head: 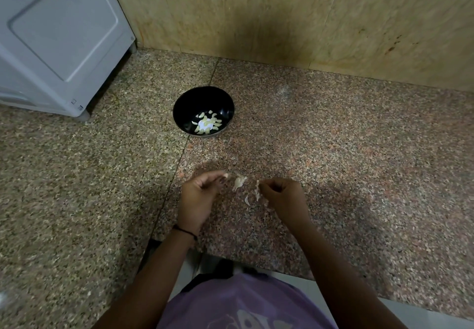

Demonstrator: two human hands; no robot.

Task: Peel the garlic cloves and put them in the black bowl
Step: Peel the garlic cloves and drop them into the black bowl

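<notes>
while peeled garlic cloves (pixel 206 123) lie inside the black bowl (pixel 184 105) on the table (pixel 333 149), one garlic clove (pixel 238 183) sits on the person's side of that bowl, between the hands. right hand (pixel 282 198) fingers pinch a strip of garlic skin (pixel 257 190); left hand (pixel 200 195) fingers are curled, whether round anything i cannot tell.

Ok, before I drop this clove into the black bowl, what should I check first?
1. Black bowl upright on the counter: ok.
2. Room in the bowl: ok, peeled cloves cover only its bottom.
3. Clove between the hands fully peeled: cannot tell, blurred.
4. Left hand holding that clove: cannot tell; it shows just off the fingertips.
5. Right hand free of skin: not ok, it pinches a peel strip.
6. Way to the bowl clear: ok.
</notes>
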